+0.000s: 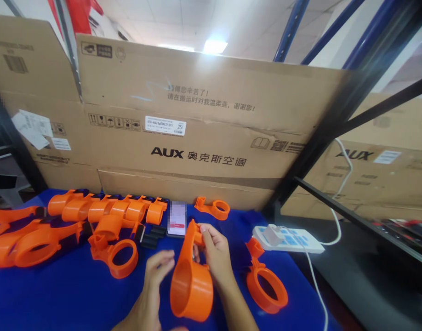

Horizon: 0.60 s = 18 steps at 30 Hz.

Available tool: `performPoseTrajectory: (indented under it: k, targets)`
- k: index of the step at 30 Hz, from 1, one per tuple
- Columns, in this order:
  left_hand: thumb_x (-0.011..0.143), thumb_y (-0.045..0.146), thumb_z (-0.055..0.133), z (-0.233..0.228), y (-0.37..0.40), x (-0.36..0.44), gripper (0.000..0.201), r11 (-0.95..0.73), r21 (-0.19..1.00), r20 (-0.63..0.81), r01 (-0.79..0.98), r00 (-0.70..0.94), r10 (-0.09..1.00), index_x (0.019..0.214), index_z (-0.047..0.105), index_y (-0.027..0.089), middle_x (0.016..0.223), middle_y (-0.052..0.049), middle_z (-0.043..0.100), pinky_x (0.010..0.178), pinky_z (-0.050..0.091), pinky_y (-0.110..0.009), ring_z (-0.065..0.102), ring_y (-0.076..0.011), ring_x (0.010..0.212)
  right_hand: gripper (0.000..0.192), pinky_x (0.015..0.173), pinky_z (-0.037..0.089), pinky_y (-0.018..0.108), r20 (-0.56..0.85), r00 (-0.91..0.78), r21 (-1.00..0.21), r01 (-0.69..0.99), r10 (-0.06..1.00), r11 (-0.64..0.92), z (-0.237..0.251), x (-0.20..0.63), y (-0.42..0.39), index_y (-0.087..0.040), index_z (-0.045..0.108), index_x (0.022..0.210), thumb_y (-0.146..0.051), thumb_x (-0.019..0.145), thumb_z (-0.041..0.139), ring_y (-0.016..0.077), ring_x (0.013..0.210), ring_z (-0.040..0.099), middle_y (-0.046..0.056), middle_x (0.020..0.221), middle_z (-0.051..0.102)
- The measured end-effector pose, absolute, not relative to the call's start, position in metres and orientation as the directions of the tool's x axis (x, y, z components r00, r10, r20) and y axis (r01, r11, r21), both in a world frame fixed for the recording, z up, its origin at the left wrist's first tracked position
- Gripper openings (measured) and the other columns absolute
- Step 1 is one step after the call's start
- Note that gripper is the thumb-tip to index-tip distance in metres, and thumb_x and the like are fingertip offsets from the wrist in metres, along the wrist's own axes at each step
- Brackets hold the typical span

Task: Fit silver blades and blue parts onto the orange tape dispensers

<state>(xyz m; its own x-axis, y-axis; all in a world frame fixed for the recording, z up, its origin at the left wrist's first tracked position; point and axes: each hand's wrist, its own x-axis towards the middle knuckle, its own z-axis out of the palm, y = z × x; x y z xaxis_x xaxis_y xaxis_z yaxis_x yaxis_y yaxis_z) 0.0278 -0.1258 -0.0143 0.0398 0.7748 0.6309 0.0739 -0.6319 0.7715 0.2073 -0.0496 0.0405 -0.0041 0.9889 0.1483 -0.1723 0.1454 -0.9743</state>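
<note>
My right hand (214,250) grips the handle end of an orange plastic cup-shaped part (190,287), holding it tilted above the blue table cover (59,299). Just left of the part, my left hand (155,280) has its fingers spread and holds nothing. An orange ring part (266,287) lies on the cover to the right of my right hand. Another orange ring part (117,255) lies to the left of my left hand.
A row of orange cup parts (104,211) and larger orange pieces (28,239) fill the left of the table. A phone (177,219), small black pieces (152,236), a small orange ring (216,208) and a white power strip (287,239) lie behind. Large cardboard boxes (197,138) stand at the back.
</note>
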Motion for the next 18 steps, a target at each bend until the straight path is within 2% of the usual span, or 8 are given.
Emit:
performPoseTrajectory:
  k: [2,3,6,8,11,13,16,18]
  targets:
    - [0.086,0.069,0.064,0.001,-0.117,0.035,0.086,-0.532,0.846,0.532,-0.027,0.085,0.843,0.158,0.038,0.029,0.150,-0.021,0.050,0.104,0.049,-0.060,0.054,-0.0433,0.134,0.043,0.040,0.039,0.023,0.186,0.096,-0.972,-0.130,0.978,0.197,0.042,0.212,-0.048,-0.018,0.072,0.097,-0.060,0.093,0.064,0.0122,0.041,0.047,-0.003,0.054,0.059]
    - [0.091,0.065,0.061,0.008,-0.112,0.038,0.082,-0.416,0.901,0.432,-0.126,0.163,0.887,0.159,0.034,0.030,0.149,-0.020,0.052,0.103,0.050,-0.057,0.058,-0.0403,0.130,0.042,0.042,0.040,0.024,0.216,0.137,-0.969,-0.090,0.967,0.230,0.042,0.213,-0.047,-0.018,0.074,0.096,-0.060,0.092,0.066,0.0125,0.044,0.048,-0.002,0.058,0.061]
    - [0.092,0.048,0.068,0.024,-0.091,0.046,0.068,-0.071,0.960,0.176,-0.272,0.384,0.906,0.152,0.043,0.029,0.123,-0.013,0.069,0.096,0.053,-0.046,0.069,-0.0309,0.110,0.043,0.047,0.043,0.025,0.279,0.165,-0.960,0.031,0.946,0.278,0.041,0.215,-0.044,-0.018,0.077,0.097,-0.059,0.091,0.067,0.0144,0.052,0.054,0.001,0.068,0.067]
    - [0.088,0.041,0.073,0.030,-0.073,0.048,0.063,0.010,0.944,0.122,-0.331,0.378,0.918,0.145,0.051,0.026,0.105,-0.009,0.074,0.085,0.055,-0.039,0.072,-0.0267,0.094,0.049,0.051,0.045,0.027,0.282,0.150,-0.959,0.035,0.948,0.280,0.037,0.216,-0.040,-0.018,0.076,0.109,-0.061,0.097,0.057,0.0171,0.057,0.058,0.003,0.073,0.069]
    - [0.084,0.040,0.074,0.035,-0.045,0.042,0.050,-0.002,0.875,0.128,-0.484,0.226,0.966,0.129,0.063,0.020,0.095,-0.008,0.075,0.072,0.054,-0.034,0.071,-0.0238,0.079,0.056,0.060,0.051,0.031,0.320,0.173,-0.946,0.101,0.931,0.307,0.031,0.217,-0.035,-0.019,0.068,0.128,-0.059,0.105,0.036,0.0223,0.073,0.065,0.007,0.088,0.074]
    - [0.081,0.042,0.073,0.037,-0.028,0.033,0.036,-0.078,0.823,0.162,-0.563,0.102,0.981,0.106,0.071,0.016,0.089,-0.008,0.075,0.068,0.054,-0.032,0.070,-0.0225,0.073,0.046,0.075,0.053,0.035,0.415,0.108,-0.876,0.316,0.903,0.365,0.028,0.215,-0.036,-0.021,0.068,0.127,-0.051,0.106,0.040,0.0255,0.090,0.067,0.009,0.101,0.075]
    - [0.081,0.048,0.069,0.034,-0.012,0.016,0.035,-0.172,0.767,0.173,-0.619,-0.059,0.983,0.093,0.072,0.015,0.087,-0.007,0.075,0.071,0.055,-0.032,0.071,-0.0223,0.075,0.028,0.093,0.047,0.040,0.480,-0.231,-0.610,0.605,0.846,0.511,0.025,0.207,-0.043,-0.025,0.070,0.121,-0.037,0.102,0.054,0.0283,0.110,0.062,0.010,0.117,0.073]
    - [0.082,0.050,0.068,0.030,-0.010,0.010,0.037,-0.191,0.740,0.123,-0.645,-0.150,0.981,0.095,0.072,0.017,0.088,-0.006,0.075,0.074,0.056,-0.032,0.072,-0.0228,0.078,0.026,0.092,0.044,0.041,0.427,-0.347,-0.457,0.714,0.835,0.531,0.022,0.203,-0.046,-0.025,0.069,0.121,-0.030,0.098,0.059,0.0292,0.110,0.060,0.010,0.120,0.071]
